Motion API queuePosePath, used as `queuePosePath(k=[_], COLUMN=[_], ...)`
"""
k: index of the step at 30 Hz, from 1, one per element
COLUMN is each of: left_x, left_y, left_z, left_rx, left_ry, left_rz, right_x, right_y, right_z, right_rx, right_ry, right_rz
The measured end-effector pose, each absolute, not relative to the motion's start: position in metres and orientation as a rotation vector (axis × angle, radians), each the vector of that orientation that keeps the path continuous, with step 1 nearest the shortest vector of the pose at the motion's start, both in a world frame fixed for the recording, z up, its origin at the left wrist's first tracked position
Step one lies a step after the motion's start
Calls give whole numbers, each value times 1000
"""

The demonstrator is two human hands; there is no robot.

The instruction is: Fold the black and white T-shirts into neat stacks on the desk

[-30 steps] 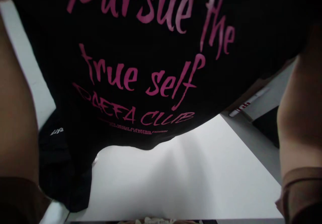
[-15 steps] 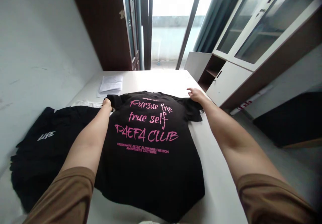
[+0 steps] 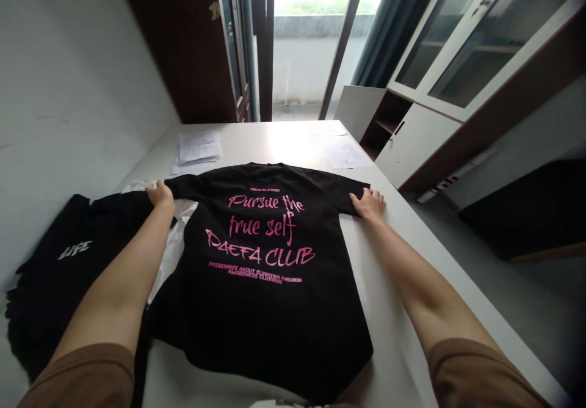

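Observation:
A black T-shirt (image 3: pixel 270 310) with pink lettering lies spread on the white table, its collar toward the window. My left hand (image 3: pixel 161 194) is closed on the end of its left-side sleeve, which stretches out sideways. At the opposite sleeve, my right hand (image 3: pixel 370 205) grips the cuff, thumb on the cloth; the undersides of its fingers are hidden. Left of the shirt, partly under my left forearm, is a pile of black clothes (image 3: pixel 50 298) with a white "LIFE" print. Some white material (image 3: pixel 176 237) shows between the pile and the shirt.
Paper sheets (image 3: pixel 199 146) lie at the table's far left, and more paper (image 3: pixel 345 151) at its far right. A wall borders the left side. Beyond the table stand a dark cabinet (image 3: pixel 183 41), a glass door and a white cabinet (image 3: pixel 421 142) with an open lower door.
Both hands have moved outward and the sleeves now lie straighter and wider. My right hand, earlier with a finger stretched out above the sleeve, has come down to the cuff.

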State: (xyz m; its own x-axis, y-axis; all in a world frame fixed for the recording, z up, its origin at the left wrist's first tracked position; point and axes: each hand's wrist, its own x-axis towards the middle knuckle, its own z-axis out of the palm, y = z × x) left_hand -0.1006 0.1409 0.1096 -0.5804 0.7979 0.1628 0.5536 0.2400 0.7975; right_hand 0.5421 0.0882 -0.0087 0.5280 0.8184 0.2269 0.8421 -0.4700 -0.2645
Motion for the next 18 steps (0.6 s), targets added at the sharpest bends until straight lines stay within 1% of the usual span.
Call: queuePosePath(k=[2,3,5,7,9,10,12,14,16,18], left_x=[-87,-80,-70,-67,-73,-78,-89,-98,-100,-97], left_y=[119,102,56,-1,-59,-84,-123,-145,-154,-156], left_z=[104,100,91,80,67,61,49,42,38,38], left_rx=[1440,1621,2063,2292,2363,2360,2350,2349,2360,2368], left_ry=[2274,2215,1938,1713,1609,1616,1664,1744,1801,1801], left_rz=[1331,1320,1117,767,438,362,337,397,389,269], right_x=[525,513,485,456,431,421,411,411,417,422], right_y=[80,73,53,23,-11,-27,-51,-63,-66,-65], right_z=[-3,0,6,9,6,3,-4,-9,-12,-13], right_rx=[-2302,-2210,-2002,-1801,-1652,-1616,-1609,-1650,-1691,-1719], right_ry=[-1432,-1495,-1681,-1889,-2046,-2095,-2157,-2185,-2201,-2215], right_rz=[-173,-196,-169,-57,26,49,61,54,52,55])
